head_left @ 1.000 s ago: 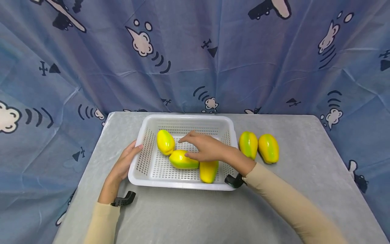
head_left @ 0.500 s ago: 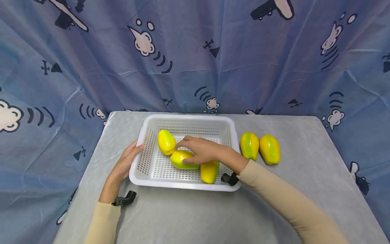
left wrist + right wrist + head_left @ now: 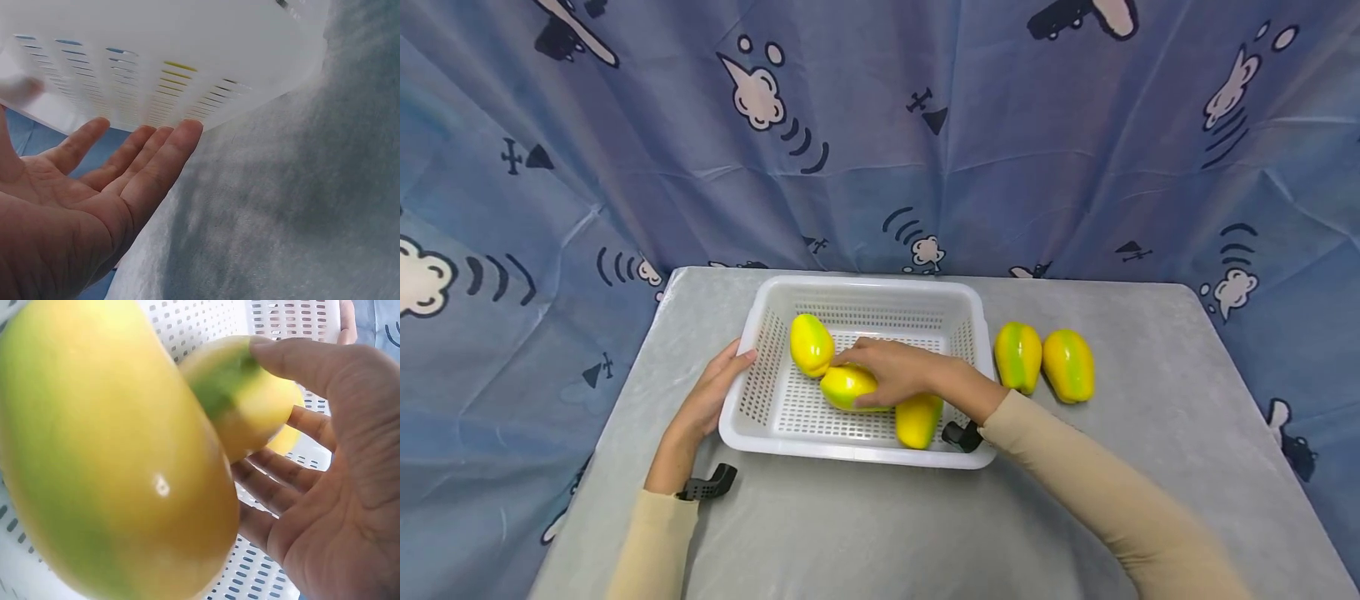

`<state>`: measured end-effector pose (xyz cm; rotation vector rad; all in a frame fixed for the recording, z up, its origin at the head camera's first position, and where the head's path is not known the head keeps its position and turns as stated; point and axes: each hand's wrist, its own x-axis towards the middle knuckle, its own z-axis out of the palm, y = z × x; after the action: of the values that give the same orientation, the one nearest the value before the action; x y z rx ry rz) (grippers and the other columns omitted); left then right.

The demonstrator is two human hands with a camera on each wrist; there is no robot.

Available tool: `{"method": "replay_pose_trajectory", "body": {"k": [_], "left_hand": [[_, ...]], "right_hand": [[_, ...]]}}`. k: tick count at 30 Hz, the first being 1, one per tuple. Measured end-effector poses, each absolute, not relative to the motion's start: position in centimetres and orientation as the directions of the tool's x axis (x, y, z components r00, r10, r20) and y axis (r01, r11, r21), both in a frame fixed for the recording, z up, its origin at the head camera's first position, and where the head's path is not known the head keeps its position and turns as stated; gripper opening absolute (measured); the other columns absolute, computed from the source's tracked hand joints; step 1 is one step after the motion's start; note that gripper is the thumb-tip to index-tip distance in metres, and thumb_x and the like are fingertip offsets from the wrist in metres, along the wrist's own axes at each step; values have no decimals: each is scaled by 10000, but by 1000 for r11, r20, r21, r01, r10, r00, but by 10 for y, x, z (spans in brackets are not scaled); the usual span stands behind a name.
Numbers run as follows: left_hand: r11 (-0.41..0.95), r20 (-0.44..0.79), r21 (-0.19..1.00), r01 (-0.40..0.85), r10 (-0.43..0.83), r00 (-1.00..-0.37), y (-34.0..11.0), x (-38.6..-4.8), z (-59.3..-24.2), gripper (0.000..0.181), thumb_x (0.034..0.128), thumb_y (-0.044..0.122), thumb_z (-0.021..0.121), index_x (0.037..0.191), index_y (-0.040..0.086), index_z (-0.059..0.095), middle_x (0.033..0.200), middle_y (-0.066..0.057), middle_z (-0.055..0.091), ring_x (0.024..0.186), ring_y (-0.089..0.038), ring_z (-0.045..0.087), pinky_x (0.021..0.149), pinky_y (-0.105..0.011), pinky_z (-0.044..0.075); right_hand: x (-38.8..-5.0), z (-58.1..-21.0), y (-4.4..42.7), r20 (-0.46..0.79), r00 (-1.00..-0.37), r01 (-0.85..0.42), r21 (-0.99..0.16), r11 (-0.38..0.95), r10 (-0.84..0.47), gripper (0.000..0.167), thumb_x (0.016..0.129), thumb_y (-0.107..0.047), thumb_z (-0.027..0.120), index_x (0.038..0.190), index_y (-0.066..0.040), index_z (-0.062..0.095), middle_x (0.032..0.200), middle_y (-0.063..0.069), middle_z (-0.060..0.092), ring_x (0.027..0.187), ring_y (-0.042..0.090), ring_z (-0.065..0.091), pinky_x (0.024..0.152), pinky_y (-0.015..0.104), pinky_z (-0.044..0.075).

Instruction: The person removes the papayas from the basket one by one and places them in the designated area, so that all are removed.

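Note:
A white perforated plastic basket (image 3: 850,452) holds three yellow-green papayas. My left hand (image 3: 709,398) holds its left end, thumb over the rim; in the left wrist view the fingers (image 3: 159,165) lie against the outer wall. Inside, my right hand (image 3: 897,372) grips the middle papaya (image 3: 846,385), which lies on its side. The right wrist view shows the thumb on top of this papaya (image 3: 234,394) and fingers along its far side. One papaya (image 3: 811,343) lies at the basket's left, another (image 3: 917,423) at the front right, partly under the right hand.
Two more papayas, one nearer the basket (image 3: 1018,357) and one farther right (image 3: 1069,367), lie side by side on the grey table (image 3: 880,533). A blue patterned curtain (image 3: 850,150) hangs behind the table. Each wrist wears a small black camera (image 3: 709,483).
My right hand has come down and a little left onto the middle papaya and its fingers have closed round it. The left hand keeps its place on the basket.

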<state>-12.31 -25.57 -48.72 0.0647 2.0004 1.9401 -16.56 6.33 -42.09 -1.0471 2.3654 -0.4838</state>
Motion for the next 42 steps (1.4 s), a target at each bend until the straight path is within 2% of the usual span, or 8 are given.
{"method": "replay_pose_trajectory", "body": {"k": [5, 13, 20, 26, 33, 42], "left_hand": [[48, -226, 974, -221, 274, -935, -257, -123, -488, 674, 1140, 408, 422, 1715, 176, 156, 1629, -320, 384, 1372, -465, 550, 972, -518, 618], [39, -216, 976, -214, 285, -934, -256, -124, -489, 671, 1141, 401, 423, 1713, 170, 159, 1622, -324, 390, 1370, -476, 550, 968, -537, 620], [44, -210, 977, -206, 291, -933, -255, -125, -488, 677, 1141, 408, 422, 1715, 170, 151, 1618, -327, 393, 1373, -488, 548, 972, -546, 618], [51, -213, 977, -207, 278, -937, -255, -123, -488, 675, 1142, 400, 419, 1712, 150, 158, 1602, -346, 399, 1320, -440, 598, 952, -517, 632], [24, -201, 979, -203, 303, -932, -246, -126, -493, 672, 1143, 398, 424, 1713, 161, 160, 1636, -319, 370, 1391, -505, 526, 1014, -569, 592], [42, -213, 977, -209, 276, -937, -254, -123, -487, 660, 1146, 372, 414, 1710, 141, 161, 1604, -347, 395, 1335, -465, 577, 981, -557, 612]], "right_hand": [[-165, -420, 62, -308, -568, -575, -515, 636, -763, 718, 926, -296, 830, 1571, -248, 518, 1465, 37, 618, 1266, 206, 596, 1149, 434, 497], [-166, -419, 63, -305, -560, -576, -525, 626, -771, 708, 935, -255, 825, 1571, -214, 518, 1570, -2, 588, 1429, 214, 552, 1263, 443, 401], [-166, -419, 69, -278, -579, -584, -515, 627, -767, 699, 932, -249, 824, 1563, -224, 526, 1518, 11, 622, 1350, 211, 595, 1203, 435, 463], [-165, -419, 70, -247, -585, -592, -522, 614, -773, 696, 943, -253, 811, 1572, -260, 511, 1491, 7, 629, 1300, 199, 606, 1161, 441, 492], [-163, -405, 82, -213, -622, -585, -515, 627, -754, 677, 955, -269, 796, 1571, -248, 516, 1458, 34, 630, 1240, 211, 618, 1109, 454, 528], [-164, -397, 82, -170, -638, -581, -534, 615, -751, 707, 948, -297, 805, 1584, -271, 495, 1489, 47, 586, 1248, 211, 605, 1090, 454, 546]]}}
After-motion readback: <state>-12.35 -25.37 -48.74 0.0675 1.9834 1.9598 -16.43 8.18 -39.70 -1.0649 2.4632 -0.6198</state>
